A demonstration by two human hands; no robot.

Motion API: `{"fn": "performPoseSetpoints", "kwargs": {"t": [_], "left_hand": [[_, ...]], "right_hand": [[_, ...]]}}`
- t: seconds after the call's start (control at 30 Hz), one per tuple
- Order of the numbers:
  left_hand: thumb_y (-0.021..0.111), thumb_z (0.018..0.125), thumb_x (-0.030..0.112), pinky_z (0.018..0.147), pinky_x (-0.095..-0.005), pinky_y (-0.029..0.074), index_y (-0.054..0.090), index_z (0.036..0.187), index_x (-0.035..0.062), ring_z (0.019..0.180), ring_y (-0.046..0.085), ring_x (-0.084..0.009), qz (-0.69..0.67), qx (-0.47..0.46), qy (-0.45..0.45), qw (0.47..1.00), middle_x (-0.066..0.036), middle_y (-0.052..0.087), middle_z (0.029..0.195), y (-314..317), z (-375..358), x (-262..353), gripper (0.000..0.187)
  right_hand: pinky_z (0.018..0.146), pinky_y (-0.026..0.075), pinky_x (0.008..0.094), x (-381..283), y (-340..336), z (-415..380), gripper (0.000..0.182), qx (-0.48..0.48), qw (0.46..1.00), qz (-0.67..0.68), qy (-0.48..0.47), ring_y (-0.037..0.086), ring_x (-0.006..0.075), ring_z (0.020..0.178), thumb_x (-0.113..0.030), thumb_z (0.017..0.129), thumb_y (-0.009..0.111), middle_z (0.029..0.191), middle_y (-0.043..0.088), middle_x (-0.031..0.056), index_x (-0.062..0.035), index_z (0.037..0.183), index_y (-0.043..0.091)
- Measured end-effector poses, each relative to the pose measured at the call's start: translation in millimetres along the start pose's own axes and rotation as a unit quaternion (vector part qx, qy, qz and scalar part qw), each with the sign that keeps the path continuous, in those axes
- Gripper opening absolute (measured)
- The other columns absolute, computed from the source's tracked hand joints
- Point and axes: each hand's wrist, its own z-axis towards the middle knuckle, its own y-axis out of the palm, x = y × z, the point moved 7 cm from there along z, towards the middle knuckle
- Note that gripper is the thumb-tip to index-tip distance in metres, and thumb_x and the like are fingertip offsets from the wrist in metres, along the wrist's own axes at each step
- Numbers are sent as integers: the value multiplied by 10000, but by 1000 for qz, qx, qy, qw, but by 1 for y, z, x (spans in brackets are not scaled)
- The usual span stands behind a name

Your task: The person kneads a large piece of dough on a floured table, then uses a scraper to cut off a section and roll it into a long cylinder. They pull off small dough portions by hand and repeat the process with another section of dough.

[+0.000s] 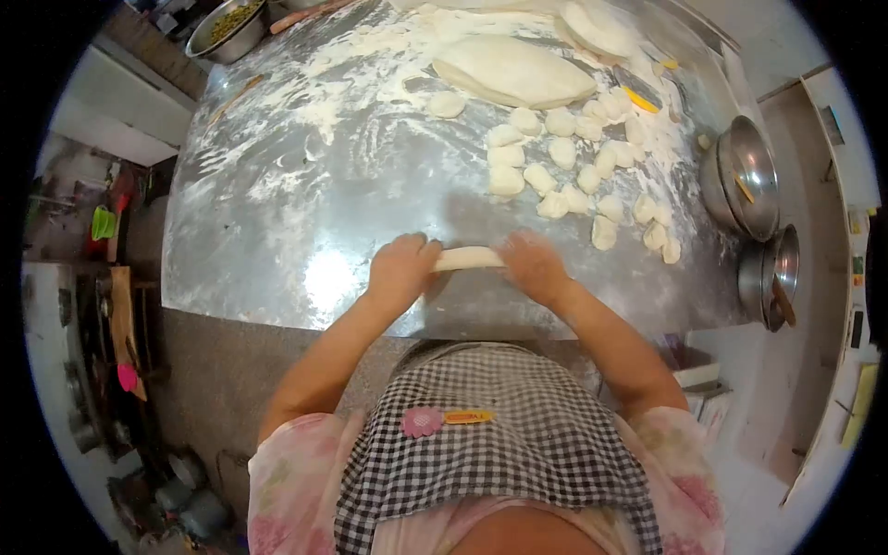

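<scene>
A short roll of pale dough (469,258) lies across the front part of the metal table (370,208). My left hand (404,268) has its fingers curled over the left end of the roll. Over the right end, my right hand (535,265) is closed in the same way, a little blurred. The middle of the roll shows between them. Beyond my right hand several small dough pieces (562,153) are scattered, and behind them lies a large flattened slab of dough (515,72).
Flour dusts the far half of the table. A yellow-handled tool (640,100) lies at the back right. Metal bowls (751,171) stand beyond the right edge. A bowl of green filling (227,30) is at the back left, near a thin stick (235,99).
</scene>
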Motion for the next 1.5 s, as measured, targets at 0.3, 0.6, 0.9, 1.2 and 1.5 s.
{"fn": "performPoseSetpoints", "kwargs": {"t": [0.3, 0.6, 0.9, 1.2, 1.5], "left_hand": [[570, 836, 472, 1099, -559, 196, 323, 1382, -49, 1352, 291, -397, 6, 64, 23, 998, -253, 311, 1446, 16, -5, 19, 795], [478, 872, 565, 1048, -557, 252, 423, 1335, 10, 1303, 335, -430, 94, 159, -65, 981, -255, 350, 1420, -19, 77, -40, 725], [733, 700, 248, 859, -448, 409, 514, 1235, 64, 1041, 522, -317, -59, 82, 28, 994, -131, 553, 1123, 7, 15, 52, 606], [729, 722, 234, 853, -424, 456, 555, 1199, 76, 976, 564, -334, -187, 82, 80, 976, -128, 598, 1045, 5, 19, 45, 531], [666, 810, 251, 805, -392, 500, 566, 1174, 50, 974, 623, -334, -473, -142, -100, 864, -158, 646, 1088, -7, 11, 29, 428]], "right_hand": [[1116, 223, 483, -46, -6, 37, 749, 3, 1000, -17, 2, 298, 357, 1356, -414, 782, 656, 1398, 394, 208, 34, 1333, 418], [1135, 157, 508, 16, -12, 138, 728, 69, 993, -89, 46, 218, 354, 1399, -412, 843, 592, 1465, 313, 201, 38, 1371, 370], [1077, 292, 465, -12, -10, 8, 543, 52, 997, 33, 42, 361, 338, 1300, -217, 854, 605, 1380, 406, 203, 28, 1304, 425], [768, 505, 311, 28, 37, 1, 351, 131, 533, 744, 382, 626, 189, 894, -246, 932, 539, 1054, 644, 90, 64, 1081, 606], [666, 483, 401, -58, -79, 43, 146, 191, 965, 180, 11, 588, 309, 763, -171, 802, 600, 835, 609, 115, -41, 846, 649]]}}
